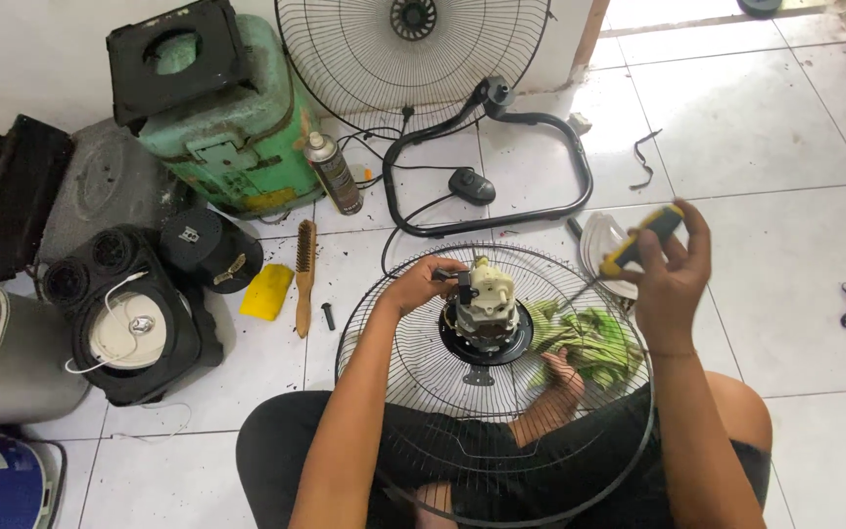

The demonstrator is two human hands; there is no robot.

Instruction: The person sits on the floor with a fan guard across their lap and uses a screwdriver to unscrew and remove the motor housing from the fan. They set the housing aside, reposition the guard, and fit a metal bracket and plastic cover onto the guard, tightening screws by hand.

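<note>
Partly blurred right hand gripping screwdriver, left hand touching motor

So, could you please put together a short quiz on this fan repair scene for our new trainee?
1. True or false: the right hand holds a yellow-and-black screwdriver.
2. Multiple choice: what does the left hand touch? A) the spray can B) the fan motor C) the wire brush
3. Fill in: the motor sits at the centre of a round wire fan ____.

Key:
1. True; its handle is gripped in the raised fingers.
2. B; the hand rests at the motor's upper left side, while can and brush lie apart on the tiled floor.
3. Guard.
</note>
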